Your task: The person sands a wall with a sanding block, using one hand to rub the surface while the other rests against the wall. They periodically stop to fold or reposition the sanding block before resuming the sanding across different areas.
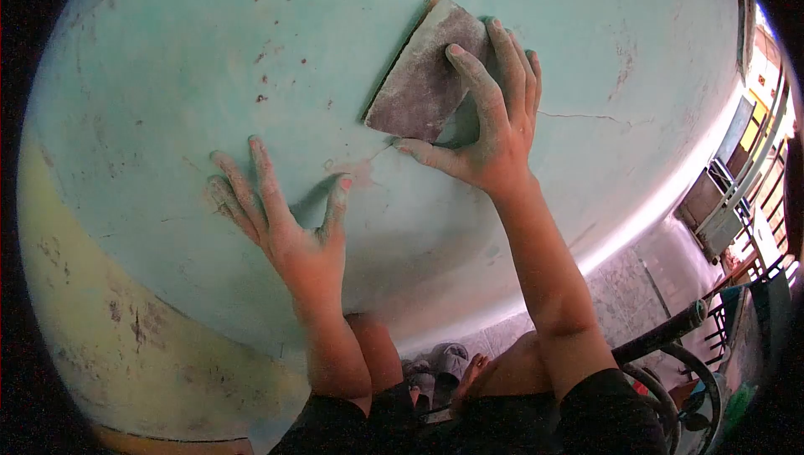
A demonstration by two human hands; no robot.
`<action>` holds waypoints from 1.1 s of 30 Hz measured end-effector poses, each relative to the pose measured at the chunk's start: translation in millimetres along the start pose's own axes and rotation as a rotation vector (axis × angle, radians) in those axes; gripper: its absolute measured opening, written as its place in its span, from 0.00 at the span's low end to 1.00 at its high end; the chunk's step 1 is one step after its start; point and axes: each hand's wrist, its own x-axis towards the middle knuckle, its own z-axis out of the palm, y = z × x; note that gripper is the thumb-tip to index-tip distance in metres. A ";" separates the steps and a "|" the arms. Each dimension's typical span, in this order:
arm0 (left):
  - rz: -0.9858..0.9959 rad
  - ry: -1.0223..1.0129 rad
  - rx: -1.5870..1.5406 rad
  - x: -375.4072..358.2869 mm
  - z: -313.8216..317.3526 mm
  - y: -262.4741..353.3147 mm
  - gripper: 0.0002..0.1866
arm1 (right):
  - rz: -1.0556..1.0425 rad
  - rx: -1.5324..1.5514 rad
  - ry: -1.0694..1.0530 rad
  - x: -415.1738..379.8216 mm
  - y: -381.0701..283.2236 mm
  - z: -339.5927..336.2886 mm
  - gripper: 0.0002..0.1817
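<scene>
Against a pale green wall (193, 78) with scuffs and dark specks, my right hand (494, 112) grips a dusty, grey-brown folded sheet (423, 87) that looks like sandpaper. The thumb is at its lower edge and the index finger lies on its face. Lower and to the left, my left hand (289, 212) has its fingers spread and fingertips on or near the wall, holding nothing. Pale dust coats the fingers of both hands. Between the hands, a small pinkish patch (360, 172) marks the wall.
A thin crack (586, 115) runs right of my right hand. The wall's lower left part is yellowish (109, 287). Dark curved metal tubing (662, 334) stands at the lower right, above a tiled floor (624, 287). Railings and clutter show at the far right.
</scene>
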 end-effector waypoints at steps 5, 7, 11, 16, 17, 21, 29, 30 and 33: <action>0.007 -0.005 0.018 -0.9 1.4 0.0 0.43 | 0.002 -0.004 -0.013 0.0 1.2 0.2 0.54; -0.004 0.017 0.029 -0.8 2.5 0.6 0.43 | -0.021 0.016 0.011 0.4 1.1 -0.1 0.54; 0.037 0.008 0.028 -0.5 1.9 -0.6 0.44 | -0.022 0.016 0.006 -0.5 2.1 0.0 0.53; 0.053 0.017 0.036 -0.5 1.4 0.5 0.47 | -0.007 -0.002 -0.019 0.3 0.2 -3.8 0.52; 0.056 0.023 0.030 -0.4 1.3 0.7 0.47 | -0.012 -0.008 -0.014 1.0 -0.3 -4.4 0.52; 0.015 -0.020 0.052 -1.2 0.1 2.7 0.49 | 0.003 -0.003 -0.011 0.5 -0.2 -3.7 0.52; -0.018 -0.036 0.028 -2.9 1.5 2.4 0.50 | 0.020 -0.008 -0.028 -1.2 -1.4 -3.1 0.51; 0.010 -0.028 0.045 -2.5 1.8 0.4 0.50 | 0.019 -0.007 -0.032 -0.9 -1.1 -3.0 0.51; 0.035 -0.030 0.053 -1.6 1.5 0.5 0.51 | 0.024 -0.001 -0.037 -1.6 -0.8 -2.4 0.51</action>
